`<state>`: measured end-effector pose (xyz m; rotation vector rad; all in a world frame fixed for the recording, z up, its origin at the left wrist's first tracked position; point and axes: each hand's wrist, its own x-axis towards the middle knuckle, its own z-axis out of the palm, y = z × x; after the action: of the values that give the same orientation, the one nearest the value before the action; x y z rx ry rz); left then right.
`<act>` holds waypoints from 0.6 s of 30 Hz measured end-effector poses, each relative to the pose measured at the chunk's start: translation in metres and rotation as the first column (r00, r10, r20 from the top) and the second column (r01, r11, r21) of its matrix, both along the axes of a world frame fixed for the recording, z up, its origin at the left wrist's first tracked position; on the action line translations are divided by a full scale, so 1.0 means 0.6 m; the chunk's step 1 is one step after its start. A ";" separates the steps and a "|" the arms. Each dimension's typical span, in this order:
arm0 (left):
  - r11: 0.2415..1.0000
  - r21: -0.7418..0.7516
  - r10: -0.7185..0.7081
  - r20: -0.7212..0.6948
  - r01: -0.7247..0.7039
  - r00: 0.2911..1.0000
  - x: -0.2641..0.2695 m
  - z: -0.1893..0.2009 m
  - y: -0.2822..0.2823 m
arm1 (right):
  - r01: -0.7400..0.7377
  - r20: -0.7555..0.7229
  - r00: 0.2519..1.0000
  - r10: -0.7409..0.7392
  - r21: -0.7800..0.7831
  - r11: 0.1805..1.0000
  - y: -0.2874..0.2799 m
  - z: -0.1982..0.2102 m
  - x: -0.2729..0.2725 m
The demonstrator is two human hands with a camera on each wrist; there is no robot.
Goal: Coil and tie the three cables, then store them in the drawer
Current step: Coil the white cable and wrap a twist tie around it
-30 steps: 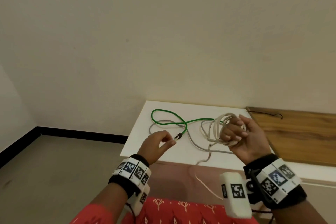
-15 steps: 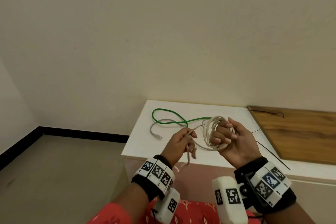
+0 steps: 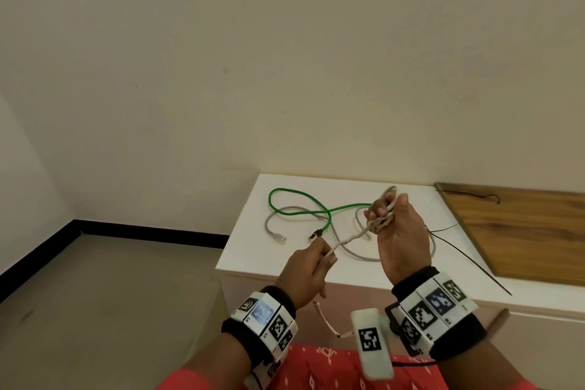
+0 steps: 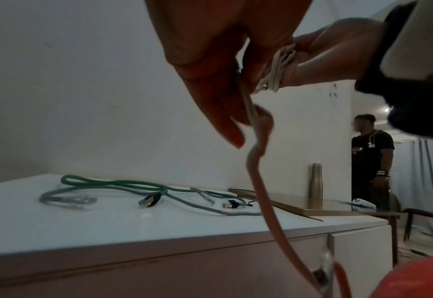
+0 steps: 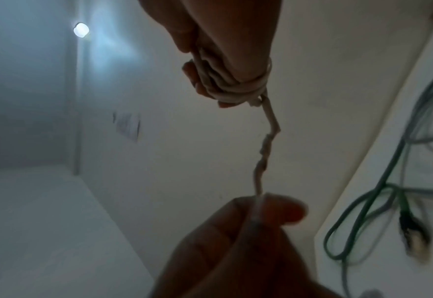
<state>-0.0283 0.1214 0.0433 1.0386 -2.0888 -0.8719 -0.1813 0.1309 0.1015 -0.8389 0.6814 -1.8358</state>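
White cable (image 3: 381,221) wound in several loops around right hand (image 3: 397,239) fingers, held up in air above front edge of the white cabinet top (image 3: 250,250). Right hand curled shut around the coil. Loose stretch of same cable runs taut down-left to left hand (image 3: 308,274), which pinches it between thumb and fingers; the tail hangs below that hand, off the front edge, plug end near the lap. Hands apart, joined only by the cable.

Green cable (image 3: 297,210) and grey cable (image 3: 354,252) lie uncoiled on the cabinet top, crossing each other near the middle, plugs toward the front. Wooden board (image 3: 519,231) lies at the right side of the top, thin black wire (image 3: 471,258) running off it.

Judged step: wrapping the tail to finish the first coil; other two untouched, drawer not yet opened.

Risks: too much pull from the left hand could cinch loops tight on the fingers, so the coil won't slide off clean. Slack pull instead, loops spring open. The visibly kinked stretch may fight the wrap. Dangling tail could snag on the cabinet edge.
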 end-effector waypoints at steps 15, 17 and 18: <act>0.816 -0.576 0.245 0.262 -0.053 0.933 0.012 0.007 -0.010 | 0.196 -0.963 -0.247 0.104 0.055 0.979 -0.021 -0.065 0.000; 0.791 -0.598 0.266 0.154 -0.124 0.951 0.018 0.012 -0.010 | 0.117 -0.968 -0.170 0.186 0.168 0.979 -0.014 -0.063 -0.007; 0.796 -0.587 0.256 0.106 -0.147 0.961 0.019 0.012 -0.013 | 0.079 -0.960 -0.135 0.245 0.236 0.969 -0.007 -0.059 -0.007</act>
<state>-0.0167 0.1137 0.0505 0.9970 -2.1304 -0.0096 -0.1854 0.1267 0.0661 -2.1219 1.6996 -0.4765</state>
